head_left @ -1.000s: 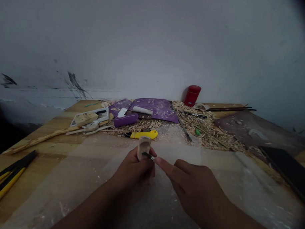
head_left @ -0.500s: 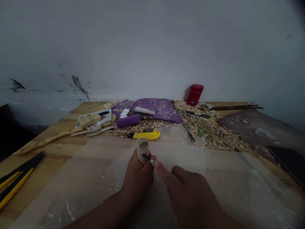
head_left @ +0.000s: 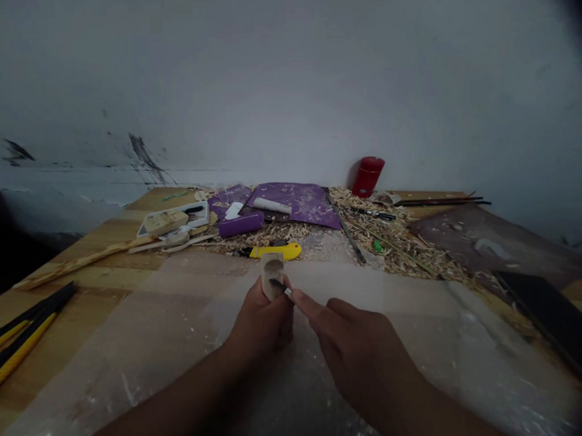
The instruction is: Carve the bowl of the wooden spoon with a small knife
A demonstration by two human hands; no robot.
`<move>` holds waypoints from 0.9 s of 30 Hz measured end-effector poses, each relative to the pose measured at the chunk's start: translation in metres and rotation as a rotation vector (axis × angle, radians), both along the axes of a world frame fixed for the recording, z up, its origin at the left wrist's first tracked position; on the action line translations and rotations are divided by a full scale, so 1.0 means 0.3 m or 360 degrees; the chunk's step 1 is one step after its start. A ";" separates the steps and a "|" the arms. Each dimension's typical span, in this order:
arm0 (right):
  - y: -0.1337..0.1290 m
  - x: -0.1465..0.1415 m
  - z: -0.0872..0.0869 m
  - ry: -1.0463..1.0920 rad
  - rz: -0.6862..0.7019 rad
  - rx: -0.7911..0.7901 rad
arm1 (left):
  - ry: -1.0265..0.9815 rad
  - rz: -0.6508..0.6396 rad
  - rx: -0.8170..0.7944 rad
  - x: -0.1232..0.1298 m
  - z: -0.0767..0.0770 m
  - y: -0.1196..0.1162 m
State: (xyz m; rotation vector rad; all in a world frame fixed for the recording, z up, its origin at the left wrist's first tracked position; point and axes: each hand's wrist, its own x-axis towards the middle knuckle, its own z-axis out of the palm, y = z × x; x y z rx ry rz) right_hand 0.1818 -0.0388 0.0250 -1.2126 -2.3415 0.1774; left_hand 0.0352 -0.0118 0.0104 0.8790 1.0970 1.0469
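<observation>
My left hand (head_left: 263, 317) is wrapped round a small pale block of wood (head_left: 272, 267) with a rounded hollow in its upper face, held upright. In my right hand (head_left: 355, 343) is a slim carving knife (head_left: 280, 285), its dark blade against the wood at the hollow's lower part. The index finger is stretched along the knife, whose handle the hand hides. Just behind the block lies a yellow utility knife (head_left: 277, 251).
Wood shavings (head_left: 406, 246) heap at the back right, near a red tin (head_left: 368, 176). Purple sheets (head_left: 304, 205), a purple roll (head_left: 241, 225) and a white tray (head_left: 205, 211) lie behind. Black-and-yellow handles (head_left: 32, 341) are at left, a dark flat slab (head_left: 547, 311) at right. Clear plastic (head_left: 147, 337) covers the front.
The view has shifted slightly, so the background sits a little left and higher. The block is tilted a bit differently, and the blade has turned flatter against its hollow. Both hands keep their hold.
</observation>
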 end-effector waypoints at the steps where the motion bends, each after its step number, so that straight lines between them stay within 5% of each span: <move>1: -0.003 0.012 0.008 -0.0027 0.0007 0.0000 | -0.0012 -0.0030 -0.0005 -0.004 0.001 0.001; 7: -0.010 0.050 0.040 -0.0194 0.0015 0.0120 | -0.0028 -0.0131 -0.0095 -0.002 -0.002 -0.002; 14: -0.014 0.018 0.017 -0.0337 0.0016 0.0292 | 0.0134 0.0163 0.0020 0.012 -0.012 -0.004; 27: -0.035 -0.049 -0.016 -0.0173 -0.0027 0.0468 | 0.0100 0.0273 -0.0118 0.021 0.037 -0.030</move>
